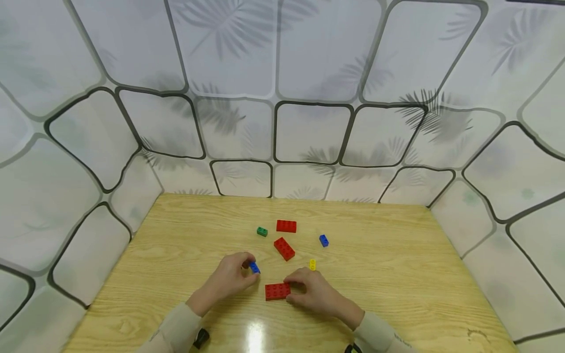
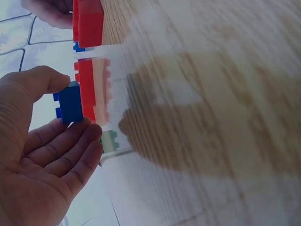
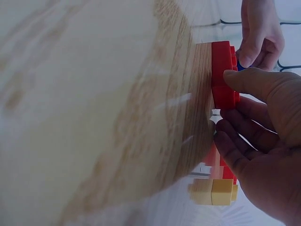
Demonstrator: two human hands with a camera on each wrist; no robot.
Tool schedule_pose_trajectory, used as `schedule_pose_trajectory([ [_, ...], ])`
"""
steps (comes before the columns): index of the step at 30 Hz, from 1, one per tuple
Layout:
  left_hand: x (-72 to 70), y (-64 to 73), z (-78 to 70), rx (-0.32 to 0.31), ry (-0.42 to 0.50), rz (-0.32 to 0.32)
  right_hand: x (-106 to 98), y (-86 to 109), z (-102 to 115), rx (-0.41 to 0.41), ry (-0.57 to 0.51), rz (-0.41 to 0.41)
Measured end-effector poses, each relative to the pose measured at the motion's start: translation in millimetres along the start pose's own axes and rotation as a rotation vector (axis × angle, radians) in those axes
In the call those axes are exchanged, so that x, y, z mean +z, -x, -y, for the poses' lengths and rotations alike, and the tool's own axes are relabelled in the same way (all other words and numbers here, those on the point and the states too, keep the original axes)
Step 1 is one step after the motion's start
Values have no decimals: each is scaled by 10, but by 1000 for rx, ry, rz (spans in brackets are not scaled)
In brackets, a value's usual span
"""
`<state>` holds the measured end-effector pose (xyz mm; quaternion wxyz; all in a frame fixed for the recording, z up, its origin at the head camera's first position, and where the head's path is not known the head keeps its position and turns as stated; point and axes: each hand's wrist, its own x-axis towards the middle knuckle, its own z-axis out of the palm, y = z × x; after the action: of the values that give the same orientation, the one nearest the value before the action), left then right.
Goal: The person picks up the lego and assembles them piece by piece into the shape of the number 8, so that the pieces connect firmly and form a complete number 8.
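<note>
Table (image 1: 397, 264): bearing work. Left hand (image 1: 230, 273), right hand (image 1: 314, 292): both pinching. Red brick (image 1: 276, 291): occupying middle between table's side edges; one-sided right-hand pinch risking pivot. Blue brick (image 1: 254, 267): sitting farther left, in left-hand pinch; any slack risking drop.

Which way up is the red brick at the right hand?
Upright: the red building brick shows studs on top in the head view.

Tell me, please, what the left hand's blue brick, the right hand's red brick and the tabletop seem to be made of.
Blue brick: probably smooth hard plastic; crisp edges, moulded studs.
Red brick: likely the same smooth plastic; uniform colour, similar studs.
Tabletop: wood or printed laminate; grain shows, reflections suggest a glossy finish.
</note>
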<state>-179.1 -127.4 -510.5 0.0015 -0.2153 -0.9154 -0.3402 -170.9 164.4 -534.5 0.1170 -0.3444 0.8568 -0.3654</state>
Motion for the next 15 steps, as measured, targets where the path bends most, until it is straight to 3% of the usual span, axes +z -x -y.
schedule_pose_trajectory([
  [8,-18,9,-31,13,31,56,-47,-7,165,88,-4,10],
  [15,-6,36,-49,85,58,74,-35,-29,190,137,3,11],
])
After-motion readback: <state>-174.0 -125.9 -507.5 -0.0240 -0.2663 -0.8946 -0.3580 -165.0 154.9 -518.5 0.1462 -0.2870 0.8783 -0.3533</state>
